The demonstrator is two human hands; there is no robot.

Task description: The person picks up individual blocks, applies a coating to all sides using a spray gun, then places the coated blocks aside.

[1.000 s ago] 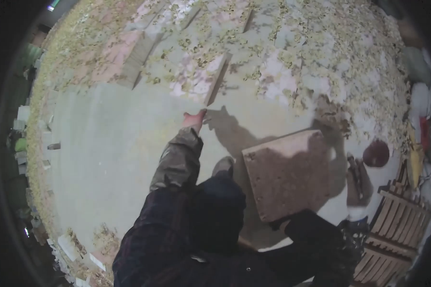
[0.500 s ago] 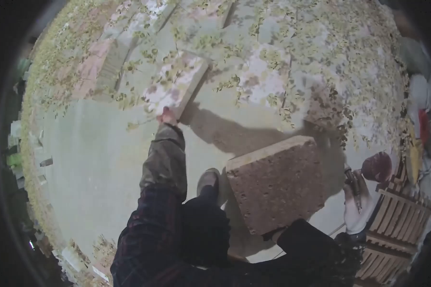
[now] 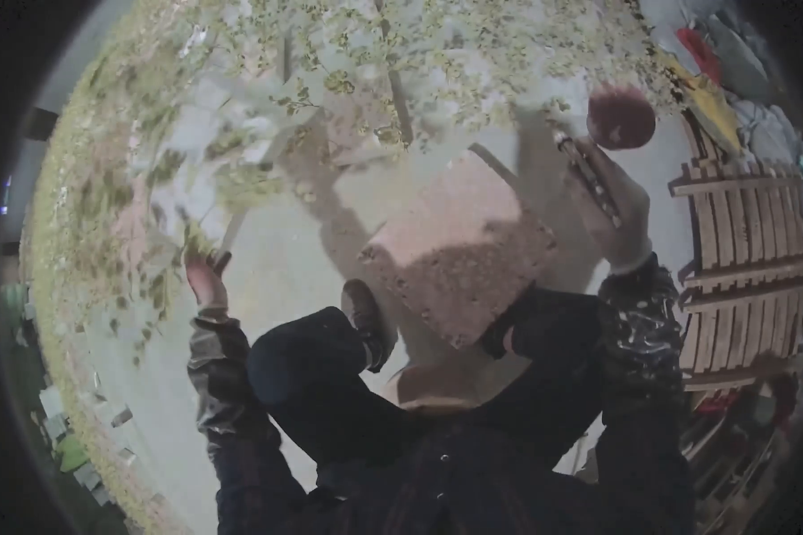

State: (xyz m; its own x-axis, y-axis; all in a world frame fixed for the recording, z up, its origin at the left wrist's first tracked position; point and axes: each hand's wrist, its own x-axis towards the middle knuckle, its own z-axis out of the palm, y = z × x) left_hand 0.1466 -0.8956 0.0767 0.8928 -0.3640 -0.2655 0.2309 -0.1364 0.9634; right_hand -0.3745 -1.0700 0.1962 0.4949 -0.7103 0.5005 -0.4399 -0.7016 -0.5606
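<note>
My left hand (image 3: 207,278) grips the near end of a pale slab (image 3: 192,192) with leafy sprigs over it. The slab is smeared by motion, and leaves partly hide my fingers. My right hand (image 3: 617,209) is closed around a slim, shiny metal tool (image 3: 587,178) whose exact kind I cannot make out. A bare, rough brown slab (image 3: 459,254) lies flat on the floor in front of me, its far part lit and its near part in shadow. Neither hand touches it. A dark red round object (image 3: 622,116) is just beyond the tool.
Leafy sprigs (image 3: 473,53) spread over the floor ahead and to the left. On the right lie slatted wooden pallets (image 3: 749,223), with crumpled bags (image 3: 723,53) behind them. My left shoe (image 3: 364,316) is beside the brown slab.
My left hand has drawn back towards me and left, bringing the leafy slab along. My view has turned right. My right hand has moved forward, still holding the metal tool.
</note>
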